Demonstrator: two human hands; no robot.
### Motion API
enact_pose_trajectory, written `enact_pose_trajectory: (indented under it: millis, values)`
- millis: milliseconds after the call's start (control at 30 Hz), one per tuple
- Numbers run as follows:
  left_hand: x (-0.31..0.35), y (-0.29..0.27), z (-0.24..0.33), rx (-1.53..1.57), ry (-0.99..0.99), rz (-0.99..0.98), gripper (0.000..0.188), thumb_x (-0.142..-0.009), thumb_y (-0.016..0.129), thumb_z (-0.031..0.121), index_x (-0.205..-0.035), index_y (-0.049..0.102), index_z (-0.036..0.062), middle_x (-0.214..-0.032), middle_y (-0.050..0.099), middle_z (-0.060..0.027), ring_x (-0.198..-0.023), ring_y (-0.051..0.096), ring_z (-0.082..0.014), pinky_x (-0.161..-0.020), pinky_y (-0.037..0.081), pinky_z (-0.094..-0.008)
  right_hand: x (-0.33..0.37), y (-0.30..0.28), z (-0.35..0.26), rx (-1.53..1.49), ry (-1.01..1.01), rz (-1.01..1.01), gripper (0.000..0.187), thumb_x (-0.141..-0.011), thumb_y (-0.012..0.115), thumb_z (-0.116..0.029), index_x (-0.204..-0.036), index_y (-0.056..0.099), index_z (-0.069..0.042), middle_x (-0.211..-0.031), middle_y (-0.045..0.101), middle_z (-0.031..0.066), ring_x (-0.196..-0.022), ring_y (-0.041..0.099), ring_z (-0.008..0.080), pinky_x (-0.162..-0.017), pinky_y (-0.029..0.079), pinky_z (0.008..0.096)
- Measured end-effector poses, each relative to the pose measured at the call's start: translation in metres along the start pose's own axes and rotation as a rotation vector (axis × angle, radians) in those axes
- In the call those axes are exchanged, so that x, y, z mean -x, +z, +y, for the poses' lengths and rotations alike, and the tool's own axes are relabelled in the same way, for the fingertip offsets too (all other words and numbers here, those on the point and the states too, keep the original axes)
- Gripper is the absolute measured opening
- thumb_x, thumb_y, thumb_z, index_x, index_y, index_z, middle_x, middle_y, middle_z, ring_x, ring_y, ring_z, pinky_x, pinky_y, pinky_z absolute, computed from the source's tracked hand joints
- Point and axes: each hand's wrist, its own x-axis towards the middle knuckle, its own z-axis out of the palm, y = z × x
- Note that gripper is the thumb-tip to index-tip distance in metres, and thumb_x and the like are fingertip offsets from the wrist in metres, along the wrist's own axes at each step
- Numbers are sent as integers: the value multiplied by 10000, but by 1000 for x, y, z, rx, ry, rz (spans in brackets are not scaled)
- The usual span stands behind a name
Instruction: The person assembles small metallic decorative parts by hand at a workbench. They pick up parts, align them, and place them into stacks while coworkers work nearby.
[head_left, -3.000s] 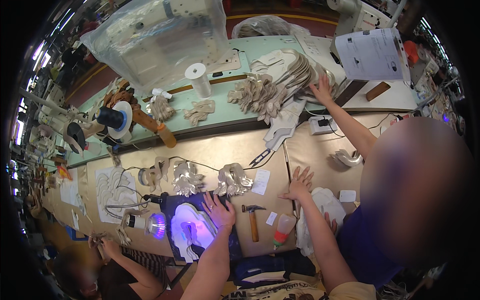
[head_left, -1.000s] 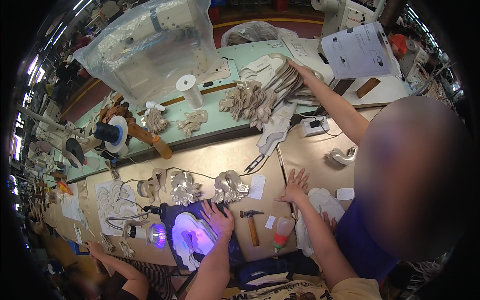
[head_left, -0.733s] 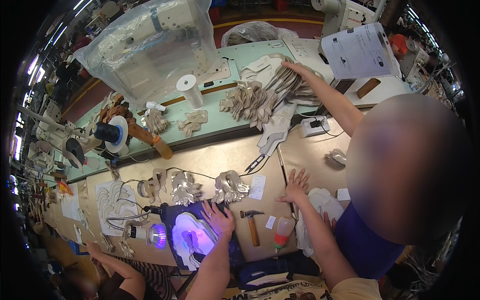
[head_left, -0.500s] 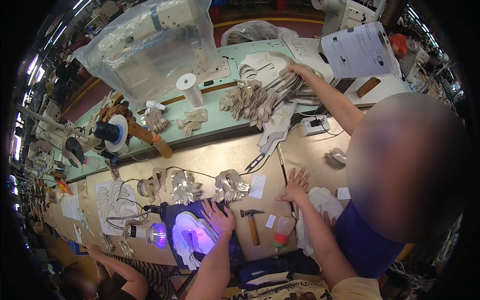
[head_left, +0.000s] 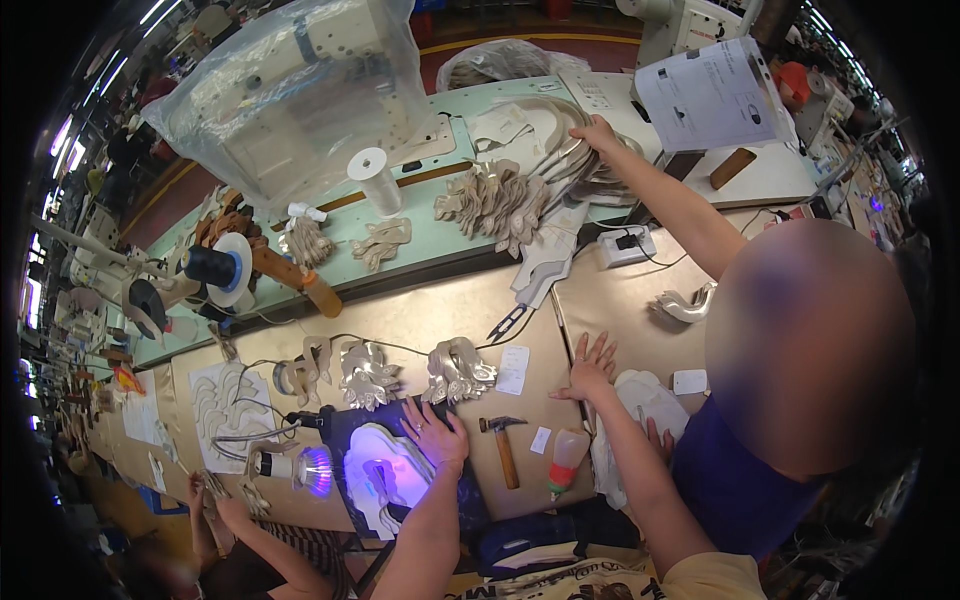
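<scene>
My left hand (head_left: 437,437) lies flat with fingers spread on a dark board (head_left: 468,490), at the edge of white cut shoe pieces (head_left: 390,465) lit purple by a small lamp (head_left: 316,470). My right hand (head_left: 590,372) rests open on the gold-coloured table cover, fingers apart, holding nothing. Between my arms lie a hammer (head_left: 505,450) with a wooden handle and a squeeze bottle (head_left: 568,462) with a red and green lower part. Bundles of shiny metallic cut pieces (head_left: 461,370) sit just beyond my left hand.
A co-worker's hand (head_left: 597,135) at the right touches a stack of curved pieces (head_left: 560,130) on the green bench. White pieces (head_left: 645,400) lie by their other hand. Thread snips (head_left: 508,322), a white thread cone (head_left: 374,183) and a plastic-covered machine (head_left: 300,100) stand farther off.
Both my hands stay in place. The co-worker at the right has shifted slightly, their hand still at the stack. At the lower left, another person's hands have come together around small pieces.
</scene>
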Motion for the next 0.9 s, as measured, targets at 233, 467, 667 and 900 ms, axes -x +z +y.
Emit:
enact_pose_trajectory:
  millis: [233,467,667,900]
  values:
    - [0,1,-1,-3,-5,-13,583,-849,520,287,-1320,442,-50,-1538,252,-218,-1465,159,-335,-1190,90,-499,-2,0,1,16,0,-18,1548,-544,849,-621,-1471,-226,-4,-1456,-295,387,-1353,-191,610,-1110,139,661]
    - [0,0,-1,-1,-11,-29,578,-851,520,281,-1312,448,-61,-1533,254,-227,-1461,164,-348,-1188,91,-505,7,-6,0,20,-16,12,1446,-592,833,-590,-1486,-147,-16,-1472,-227,374,-1363,-115,599,-1112,171,637]
    - [0,-2,-1,28,8,-11,577,-853,520,274,-1302,451,-80,-1525,258,-242,-1454,173,-363,-1182,101,-517,-32,-78,12,-670,-84,561,724,-768,751,-426,-1283,543,39,-1238,591,249,-1173,561,365,-1014,434,409]
    - [0,-3,0,29,8,-20,582,-856,519,276,-1308,445,-83,-1525,253,-249,-1458,154,-368,-1181,92,-522,-157,-228,-54,-1478,-31,782,1063,-640,836,-545,-1366,402,99,-1264,534,259,-1189,520,345,-1000,422,392]
